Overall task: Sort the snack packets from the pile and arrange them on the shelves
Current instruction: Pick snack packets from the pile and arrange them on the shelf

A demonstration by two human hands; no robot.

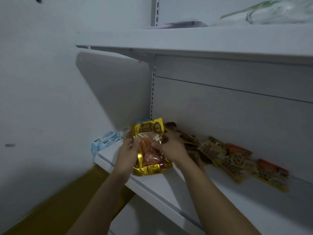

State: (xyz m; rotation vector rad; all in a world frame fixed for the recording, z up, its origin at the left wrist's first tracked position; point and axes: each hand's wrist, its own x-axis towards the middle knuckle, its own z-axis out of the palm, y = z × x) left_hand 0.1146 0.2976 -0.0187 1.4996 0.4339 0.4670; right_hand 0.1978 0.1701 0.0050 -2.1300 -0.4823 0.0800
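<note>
A gold snack packet [149,133] with a clear window of orange pieces stands tilted on the white shelf [169,187]. My left hand [127,150] pinches its left edge. My right hand [169,146] grips its right side with curled fingers. More gold packets lie under it at the shelf's front. Behind my right hand sit brown packets [184,138]. Further right, yellow packets [225,158] and orange-topped packets [271,172] lean against the back panel.
Pale blue packets [105,141] lie at the shelf's left end by the wall. An upper shelf [203,39] carries a clear plastic bag [274,12] and a flat packet. A brownish floor shows below left.
</note>
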